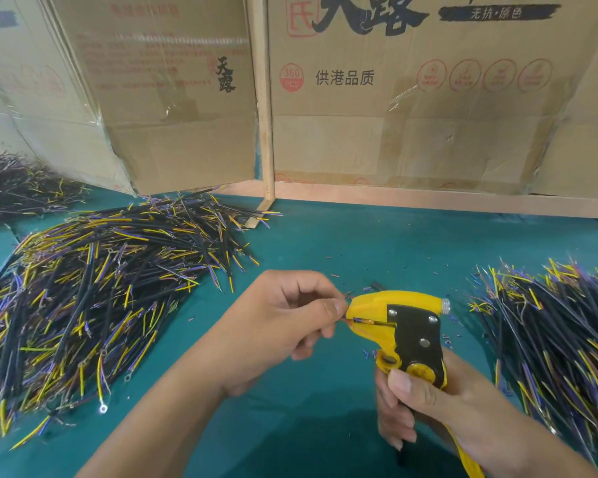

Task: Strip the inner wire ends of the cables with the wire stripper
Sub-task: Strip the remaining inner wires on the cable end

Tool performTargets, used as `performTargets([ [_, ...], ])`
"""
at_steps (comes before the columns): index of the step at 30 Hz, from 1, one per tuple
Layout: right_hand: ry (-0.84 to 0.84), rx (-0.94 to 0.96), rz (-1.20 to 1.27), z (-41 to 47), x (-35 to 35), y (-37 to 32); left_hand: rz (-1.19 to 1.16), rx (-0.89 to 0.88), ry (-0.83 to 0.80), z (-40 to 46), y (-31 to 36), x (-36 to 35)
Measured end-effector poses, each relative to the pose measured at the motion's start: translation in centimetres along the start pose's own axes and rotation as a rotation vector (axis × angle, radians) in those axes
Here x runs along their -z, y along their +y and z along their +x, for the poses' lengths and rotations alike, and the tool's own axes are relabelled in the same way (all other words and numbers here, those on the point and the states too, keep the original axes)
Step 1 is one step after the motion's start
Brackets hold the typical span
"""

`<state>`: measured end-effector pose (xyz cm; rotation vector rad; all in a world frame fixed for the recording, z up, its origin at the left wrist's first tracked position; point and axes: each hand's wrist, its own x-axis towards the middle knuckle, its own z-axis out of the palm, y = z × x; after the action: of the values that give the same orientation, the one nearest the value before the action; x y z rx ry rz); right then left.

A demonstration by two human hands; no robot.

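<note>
The left hand (pixel 290 315) pinched a cable between thumb and forefinger, the other fingers curled loosely under; most of the cable was hidden inside the hand, so its length could not be told. Only the thin wire ends (pixel 358 320) showed, running to the right from the fingertips straight into the mouth of the stripper (pixel 408 326). The right hand (pixel 425 405) gripped the stripper by its handles, thumb laid over the yellow pivot, fingers wrapped round the lower handle; how far the handles were squeezed could not be told.

The relation that mattered was this: the wire's long axis lay roughly level, left to right, in line with the slot of the tool, and the tool sat just to the right of the pinching fingertips, nearly touching them. The left hand was the one holding the wire, the right the one working the tool. Any pull to strip would likely have had to run along that same line, the hands drawing apart.

A large pile (pixel 94 291) of black cables with yellow and blue ends lay to the left on the green table (pixel 325 243), a second pile (pixel 553 339) to the right. Small scraps (pixel 335 276) of cut insulation dotted the cloth behind the hands. Cardboard boxes (pixel 411 98) stood at the back
</note>
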<state>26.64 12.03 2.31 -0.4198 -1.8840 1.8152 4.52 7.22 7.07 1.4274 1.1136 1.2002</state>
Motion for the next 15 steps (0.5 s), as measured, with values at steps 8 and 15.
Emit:
performTargets([
  [8, 0.016, -0.031, -0.099, 0.0, 0.4, 0.6, 0.123, 0.007, 0.088, -0.1, 0.2, -0.9],
  [15, -0.026, -0.051, -0.072, -0.1, 0.5, 0.2, 0.049, 0.069, 0.032, -0.4, 0.5, -0.7],
])
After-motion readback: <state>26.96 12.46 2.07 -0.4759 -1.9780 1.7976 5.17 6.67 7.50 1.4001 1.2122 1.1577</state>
